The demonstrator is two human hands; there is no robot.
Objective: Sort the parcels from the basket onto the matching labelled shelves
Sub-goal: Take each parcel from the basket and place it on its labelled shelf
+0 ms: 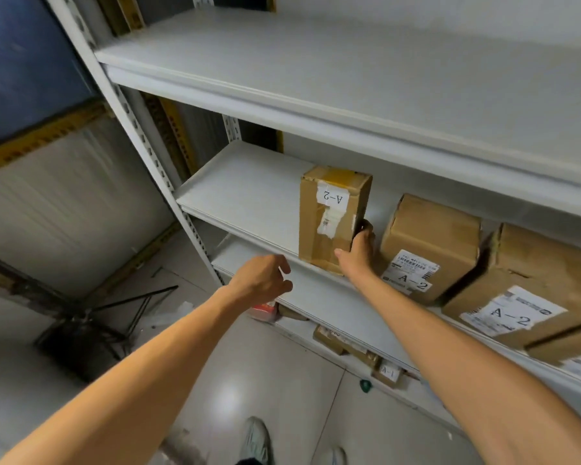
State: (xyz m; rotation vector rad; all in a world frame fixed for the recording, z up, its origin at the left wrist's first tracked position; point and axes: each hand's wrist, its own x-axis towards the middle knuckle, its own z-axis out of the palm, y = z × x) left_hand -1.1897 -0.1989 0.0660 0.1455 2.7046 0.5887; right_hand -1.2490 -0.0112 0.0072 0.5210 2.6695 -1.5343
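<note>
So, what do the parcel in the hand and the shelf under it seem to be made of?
Parcel: brown corrugated cardboard, matte, with creased edges, tape and a paper "A-2" label. Shelf: probably painted sheet metal, smooth pale grey, with a thin folded front lip.

The right hand hides the lower right edge of the upright parcel, and its fingers go behind the box. The far-right parcel is cut by the frame edge. Small boxes on the lowest shelf are mostly hidden. The small print on the labels is unreadable.
</note>
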